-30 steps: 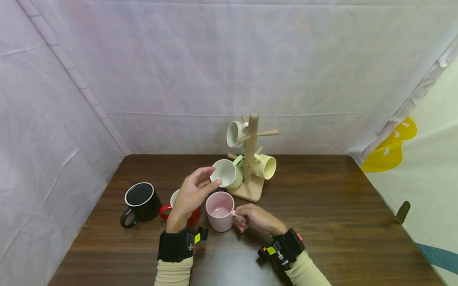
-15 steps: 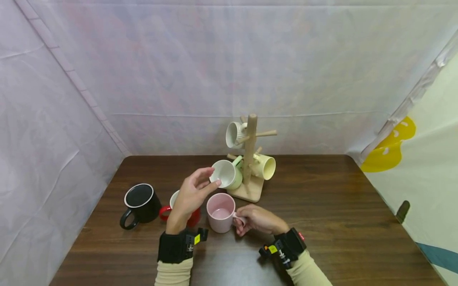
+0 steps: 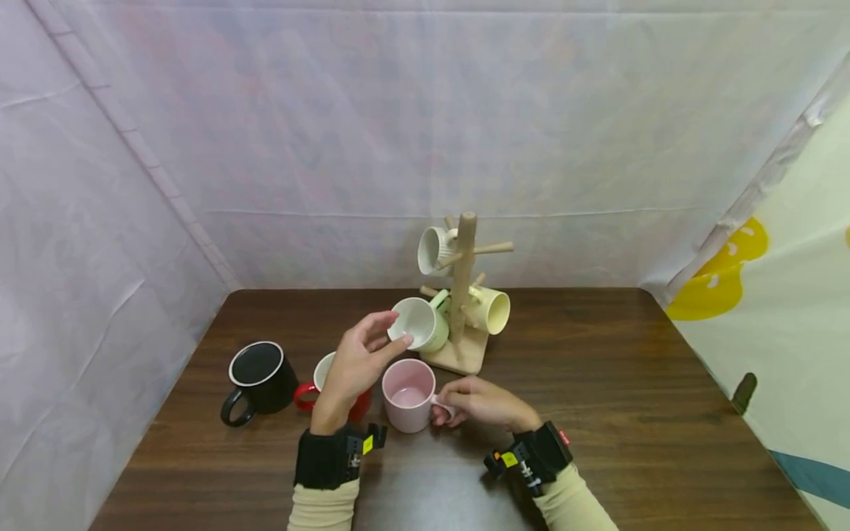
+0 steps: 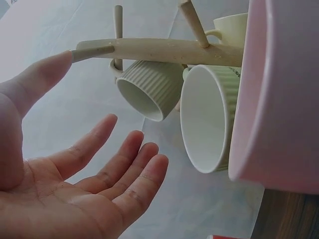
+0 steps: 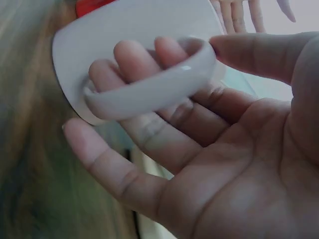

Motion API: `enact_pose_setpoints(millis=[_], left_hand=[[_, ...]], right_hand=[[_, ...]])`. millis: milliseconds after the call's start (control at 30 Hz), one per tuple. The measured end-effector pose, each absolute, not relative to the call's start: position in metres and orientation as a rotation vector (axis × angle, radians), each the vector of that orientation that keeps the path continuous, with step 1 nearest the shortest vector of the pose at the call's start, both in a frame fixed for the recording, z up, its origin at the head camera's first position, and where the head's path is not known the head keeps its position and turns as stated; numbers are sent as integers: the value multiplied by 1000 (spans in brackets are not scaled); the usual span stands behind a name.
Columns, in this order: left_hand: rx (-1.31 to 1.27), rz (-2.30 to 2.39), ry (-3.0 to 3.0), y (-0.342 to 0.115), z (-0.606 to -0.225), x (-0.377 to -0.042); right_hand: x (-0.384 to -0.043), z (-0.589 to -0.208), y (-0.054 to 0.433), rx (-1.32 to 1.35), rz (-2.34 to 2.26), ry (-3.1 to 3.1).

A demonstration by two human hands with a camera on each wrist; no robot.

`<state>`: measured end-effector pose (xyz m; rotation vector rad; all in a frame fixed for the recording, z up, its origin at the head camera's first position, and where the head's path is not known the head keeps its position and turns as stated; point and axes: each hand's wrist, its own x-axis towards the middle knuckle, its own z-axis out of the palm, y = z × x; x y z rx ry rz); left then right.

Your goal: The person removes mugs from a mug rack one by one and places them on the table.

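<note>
A pink mug (image 3: 406, 418) stands upright on the table in the head view, in front of a wooden mug tree (image 3: 462, 291). My right hand (image 3: 490, 404) holds its handle (image 5: 154, 89); in the right wrist view several fingers pass through the loop and the thumb touches its top end. My left hand (image 3: 352, 369) hovers left of the pink mug, fingers spread and palm bare in the left wrist view. In the head view its fingertips overlap the rim of a light green mug (image 3: 436, 335) on the tree; the left wrist view shows them apart.
A white ribbed mug (image 3: 432, 251) hangs higher on the tree, and a pale yellow mug (image 3: 490, 310) hangs low on its right. A red mug (image 3: 361, 405) with white inside is partly hidden behind my left hand. A black mug (image 3: 275, 387) stands farther left.
Both hands keep nearly the same place. My right wrist has shifted slightly right, while the right hand stays on the pink mug's handle.
</note>
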<state>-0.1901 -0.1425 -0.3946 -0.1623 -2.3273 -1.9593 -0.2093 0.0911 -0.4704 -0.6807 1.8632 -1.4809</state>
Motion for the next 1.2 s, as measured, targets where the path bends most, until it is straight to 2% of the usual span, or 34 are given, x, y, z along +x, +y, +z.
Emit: enact_pose_setpoints(millis=[400, 633, 867, 1200], left_hand=[[-206, -1771, -2435, -137, -383, -196], [-128, -1644, -2531, -131, -376, -204], [-118, -1385, -2622, -125, -375, -217], [-71, -1398, -2659, -121, -375, -225]], right_hand=[[-212, -451, 122, -742, -1474, 2066], [-213, -437, 139, -746, -1480, 2121], [-212, -429, 142, -768, -1451, 2190], [-208, -421, 139, -787, -1421, 2173]])
